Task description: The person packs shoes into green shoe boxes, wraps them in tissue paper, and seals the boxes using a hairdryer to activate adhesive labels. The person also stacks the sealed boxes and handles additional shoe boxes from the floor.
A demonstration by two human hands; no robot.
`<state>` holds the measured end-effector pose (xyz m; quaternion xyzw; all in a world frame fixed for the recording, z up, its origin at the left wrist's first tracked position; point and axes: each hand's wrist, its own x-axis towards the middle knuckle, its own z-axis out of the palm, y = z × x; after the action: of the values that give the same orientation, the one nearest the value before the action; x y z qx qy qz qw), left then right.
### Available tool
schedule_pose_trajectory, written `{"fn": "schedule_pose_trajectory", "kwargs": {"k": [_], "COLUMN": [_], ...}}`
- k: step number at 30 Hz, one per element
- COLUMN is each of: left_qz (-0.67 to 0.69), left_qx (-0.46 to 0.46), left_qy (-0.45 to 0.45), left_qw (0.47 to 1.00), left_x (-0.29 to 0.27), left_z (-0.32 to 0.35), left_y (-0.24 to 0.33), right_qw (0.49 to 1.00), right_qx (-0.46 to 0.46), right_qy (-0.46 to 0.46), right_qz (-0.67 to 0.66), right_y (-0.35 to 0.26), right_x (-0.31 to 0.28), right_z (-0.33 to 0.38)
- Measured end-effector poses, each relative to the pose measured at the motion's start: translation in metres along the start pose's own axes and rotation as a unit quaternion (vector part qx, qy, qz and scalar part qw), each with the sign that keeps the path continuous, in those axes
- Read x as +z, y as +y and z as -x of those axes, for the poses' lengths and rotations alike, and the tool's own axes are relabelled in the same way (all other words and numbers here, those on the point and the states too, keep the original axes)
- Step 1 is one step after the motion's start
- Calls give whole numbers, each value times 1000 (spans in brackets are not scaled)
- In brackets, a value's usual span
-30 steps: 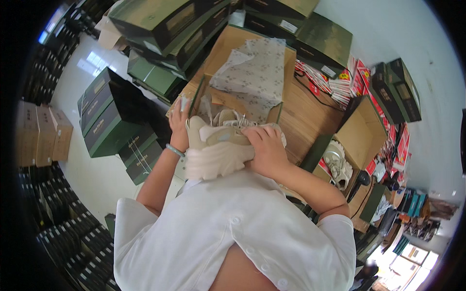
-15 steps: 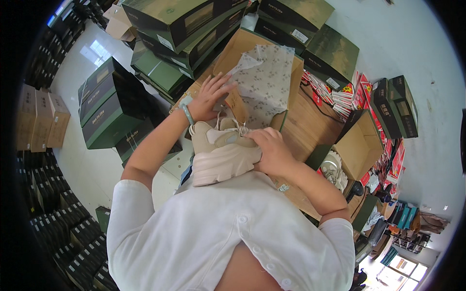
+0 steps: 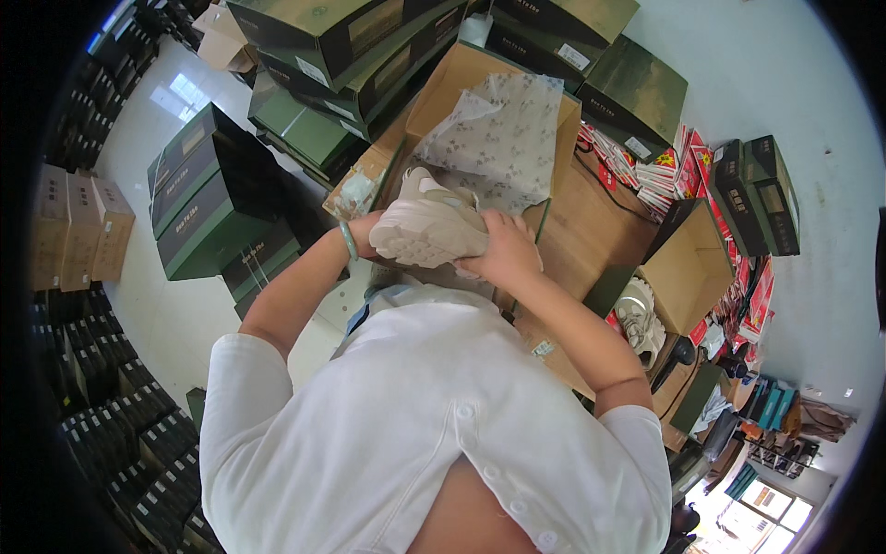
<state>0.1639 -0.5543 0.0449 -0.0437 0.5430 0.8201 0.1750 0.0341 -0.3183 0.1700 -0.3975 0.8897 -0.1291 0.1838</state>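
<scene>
Beige and chunky, the sneaker (image 3: 429,224) sits in both my hands just above the open shoebox (image 3: 480,111), whose patterned tissue paper (image 3: 503,129) is spread across the inside and up toward the lid. My right hand (image 3: 506,251) is closed around the shoe's heel end, fingers wrapped over the upper; my left hand (image 3: 367,233), the one with the green bangle at the wrist, cups the toe end from underneath, though most of that hand is hidden behind the sole, so I can only say it is pressed against the shoe. The sneaker lies on its side, sole toward me, not yet down in the box. Off to my right on the wooden desk (image 3: 591,231), a second pale sneaker (image 3: 637,319) rests beside a smaller brown carton (image 3: 692,268), well apart from my hands. I judge the packing about half begun: the paper is laid out, one shoe is in hand over the box, and seating it, adding its mate and closing the lid remain. Green boxes (image 3: 212,212) are stacked all around.
</scene>
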Motion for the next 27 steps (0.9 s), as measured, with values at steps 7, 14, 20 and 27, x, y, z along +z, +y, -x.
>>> {"fn": "schedule_pose_trajectory", "kwargs": {"k": [7,14,20,27], "left_qz": [457,107,-454,-575], "left_qx": [-144,-143,-112,94], "left_qy": [108,331,474,367], "left_qw": [871,927,746,725], "left_x": [8,22,76,72], "left_z": [21,63,54,40], "left_y": [-3,11,18,-12], "right_qw": [998,998,998,998], "right_qx": [51,46,23,-17], "right_qy": [-34,-45,-53,-63], "right_qz": [14,5,17,7], "right_y": [-1,-4,-1,19], "right_x": [65,85,104,135], "right_z": [-9,-9,-9,-16]}}
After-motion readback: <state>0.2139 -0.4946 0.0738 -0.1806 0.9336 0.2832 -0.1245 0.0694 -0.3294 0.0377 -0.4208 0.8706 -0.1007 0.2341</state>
